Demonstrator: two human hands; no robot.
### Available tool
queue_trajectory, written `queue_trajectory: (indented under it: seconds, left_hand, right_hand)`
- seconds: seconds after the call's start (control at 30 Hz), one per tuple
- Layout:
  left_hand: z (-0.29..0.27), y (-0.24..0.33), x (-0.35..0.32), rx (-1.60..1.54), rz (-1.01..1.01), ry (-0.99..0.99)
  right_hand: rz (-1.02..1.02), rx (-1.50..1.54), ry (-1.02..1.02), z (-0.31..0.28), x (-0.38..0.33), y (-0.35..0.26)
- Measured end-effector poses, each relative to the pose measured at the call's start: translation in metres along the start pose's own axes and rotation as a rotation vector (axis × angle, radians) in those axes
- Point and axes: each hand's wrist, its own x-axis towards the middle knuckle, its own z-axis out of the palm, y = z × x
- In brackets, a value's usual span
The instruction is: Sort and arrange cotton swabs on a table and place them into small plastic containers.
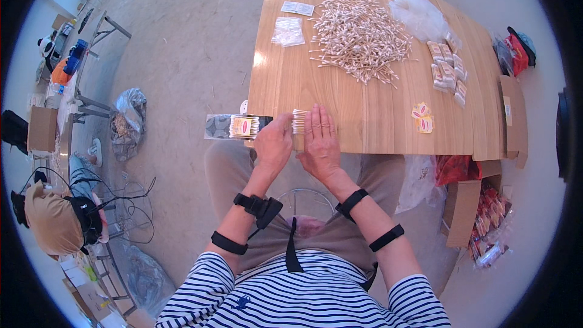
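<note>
A small row of cotton swabs [298,122] lies at the table's near edge between my two hands. My right hand [320,141] rests flat along the right side of that row, its fingers stretched out side by side. On the other side is my left hand [274,144], its fingers curled by the left end of the swabs; what they hold, if anything, is hidden. Just left of it, a grey and black tray [217,126] sticks out past the table's corner. In the tray sits a bundle of swabs with a yellow and red label card [242,126].
A big heap of loose swabs [361,36] covers the far middle of the wooden table [364,121]. Clear bags [419,12], several filled packs [448,73] and loose label cards [422,118] lie to the right. Flat bags [288,31] lie far left. Cardboard boxes [460,214] stand below right.
</note>
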Motion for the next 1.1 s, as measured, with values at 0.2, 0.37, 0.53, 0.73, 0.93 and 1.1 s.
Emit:
queue_trajectory:
  seconds: [0.2, 0.37, 0.53, 0.73, 0.93, 1.1]
  left_hand:
    - [-0.001, 0.0, 0.0, 0.011, -0.015, -0.01]
    - [-0.004, 0.003, 0.004, 0.039, -0.009, -0.038]
    - [-0.003, 0.004, 0.001, 0.048, 0.021, -0.035]
    - [-0.008, 0.014, -0.008, 0.05, 0.231, 0.028]
    - [-0.001, 0.005, 0.001, 0.055, 0.236, -0.001]
    - [0.002, 0.005, 0.002, 0.065, 0.209, -0.023]
  right_hand:
    - [-0.001, 0.018, 0.022, 0.001, -0.001, -0.001]
    - [-0.016, 0.003, 0.03, 0.003, -0.001, 0.0]
    - [-0.007, 0.017, 0.037, 0.003, -0.001, 0.0]
    - [-0.02, -0.023, 0.087, 0.007, 0.0, 0.003]
    - [-0.004, 0.035, 0.063, 0.002, -0.001, 0.0]
    - [-0.003, -0.01, 0.049, 0.0, 0.001, -0.001]
